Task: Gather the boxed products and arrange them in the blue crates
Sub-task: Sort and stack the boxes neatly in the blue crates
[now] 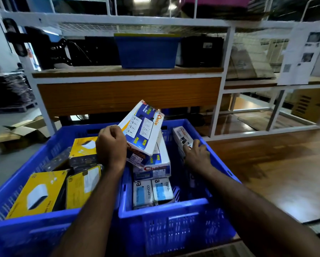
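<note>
Two blue crates are sitting side by side below me; I am taking the right crate (162, 210) as my landmark. Left crate (35, 223) is touching its left wall.

Left hand (112, 147) is hovering over the landmark's left wall, fingers curled around the lower left corner of a white-and-blue Choice box (143, 128). That box is being held tilted, top end leaning away, above the far half of the landmark crate. Directly under it a second Choice box (155, 167) is lying inside the crate, and the held box seems to be touching it, though I am not able to tell for certain.

Right hand (197, 154) is reaching to the landmark's far right corner, fingers bent over a small white box (182, 135) standing against the right wall. Whether it is truly gripping or only resting on the box, I cannot tell.

Nearer me inside the landmark, two white Cona boxes (152, 193) are standing side by side, touching, against the near wall.

Left of the landmark, in the left crate, yellow boxes (38, 191) are lying jumbled, some tilted.

Beyond the landmark a white-framed shelf (127, 73) is standing, carrying a blue bin (148, 51). Right of the landmark, wooden flooring (277, 164) is showing.
</note>
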`<move>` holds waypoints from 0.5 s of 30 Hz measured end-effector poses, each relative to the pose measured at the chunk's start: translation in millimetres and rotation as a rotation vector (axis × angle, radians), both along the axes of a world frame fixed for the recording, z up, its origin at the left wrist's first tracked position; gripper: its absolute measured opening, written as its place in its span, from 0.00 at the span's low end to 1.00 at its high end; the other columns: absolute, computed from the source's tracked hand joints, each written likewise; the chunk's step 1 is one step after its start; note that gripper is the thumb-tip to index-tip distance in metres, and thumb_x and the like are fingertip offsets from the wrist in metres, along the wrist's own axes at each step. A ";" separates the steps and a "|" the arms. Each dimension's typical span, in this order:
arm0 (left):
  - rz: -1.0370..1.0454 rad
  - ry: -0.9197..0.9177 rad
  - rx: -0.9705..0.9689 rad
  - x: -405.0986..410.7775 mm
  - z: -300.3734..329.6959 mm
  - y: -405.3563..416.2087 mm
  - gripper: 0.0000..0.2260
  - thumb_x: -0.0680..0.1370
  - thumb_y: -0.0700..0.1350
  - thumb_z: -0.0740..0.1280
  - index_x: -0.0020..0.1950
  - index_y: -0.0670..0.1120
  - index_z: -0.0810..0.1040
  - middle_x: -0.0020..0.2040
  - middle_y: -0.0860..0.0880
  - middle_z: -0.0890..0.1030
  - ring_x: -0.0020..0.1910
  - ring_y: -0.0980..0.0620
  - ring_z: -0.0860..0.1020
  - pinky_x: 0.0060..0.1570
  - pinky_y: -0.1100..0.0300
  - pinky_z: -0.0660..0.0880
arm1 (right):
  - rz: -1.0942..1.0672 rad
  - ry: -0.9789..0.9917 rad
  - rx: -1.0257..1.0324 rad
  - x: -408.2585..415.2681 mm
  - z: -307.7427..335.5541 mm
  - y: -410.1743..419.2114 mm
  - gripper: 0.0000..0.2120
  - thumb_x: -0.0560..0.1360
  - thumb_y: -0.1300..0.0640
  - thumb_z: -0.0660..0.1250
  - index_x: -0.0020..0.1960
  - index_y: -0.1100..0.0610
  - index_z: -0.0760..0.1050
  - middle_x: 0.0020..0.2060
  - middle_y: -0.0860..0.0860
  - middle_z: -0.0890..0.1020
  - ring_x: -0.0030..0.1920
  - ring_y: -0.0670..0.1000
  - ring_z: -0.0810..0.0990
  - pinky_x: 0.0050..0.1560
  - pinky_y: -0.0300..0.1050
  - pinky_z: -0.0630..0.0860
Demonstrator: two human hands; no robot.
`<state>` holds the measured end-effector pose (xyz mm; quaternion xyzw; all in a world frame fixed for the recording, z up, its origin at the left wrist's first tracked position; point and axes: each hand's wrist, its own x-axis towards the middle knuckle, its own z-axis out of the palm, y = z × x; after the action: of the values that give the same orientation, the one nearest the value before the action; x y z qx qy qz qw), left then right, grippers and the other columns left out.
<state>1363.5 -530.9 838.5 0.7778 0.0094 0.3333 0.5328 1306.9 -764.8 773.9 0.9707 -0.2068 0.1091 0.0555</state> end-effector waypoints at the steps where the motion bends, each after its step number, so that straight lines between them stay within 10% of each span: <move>1: -0.006 -0.009 -0.006 -0.9 0.5 0.8 0.17 0.77 0.51 0.53 0.38 0.42 0.74 0.41 0.40 0.80 0.38 0.41 0.76 0.35 0.53 0.69 | -0.012 0.002 -0.021 2.5 0.1 -0.2 0.23 0.77 0.50 0.61 0.70 0.55 0.65 0.63 0.62 0.65 0.59 0.65 0.71 0.50 0.54 0.75; 10: -0.075 -0.077 0.037 -7.7 0.4 0.1 0.22 0.75 0.53 0.53 0.50 0.42 0.82 0.49 0.40 0.82 0.46 0.40 0.79 0.43 0.51 0.74 | -0.087 0.367 -0.300 12.8 -17.8 -12.3 0.27 0.79 0.47 0.55 0.75 0.57 0.60 0.67 0.58 0.62 0.66 0.61 0.60 0.66 0.56 0.58; 15: -0.178 -0.323 0.313 -27.6 -0.7 -5.6 0.17 0.78 0.49 0.56 0.53 0.43 0.82 0.51 0.44 0.81 0.47 0.42 0.78 0.46 0.49 0.74 | 0.066 -0.398 0.656 14.3 18.9 6.9 0.29 0.77 0.36 0.54 0.65 0.57 0.72 0.61 0.62 0.74 0.61 0.65 0.74 0.59 0.58 0.73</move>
<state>1335.9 -536.6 837.9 0.7854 -0.1961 0.4026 0.4274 1321.2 -757.9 792.8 0.9029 -0.2061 0.2251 -0.3027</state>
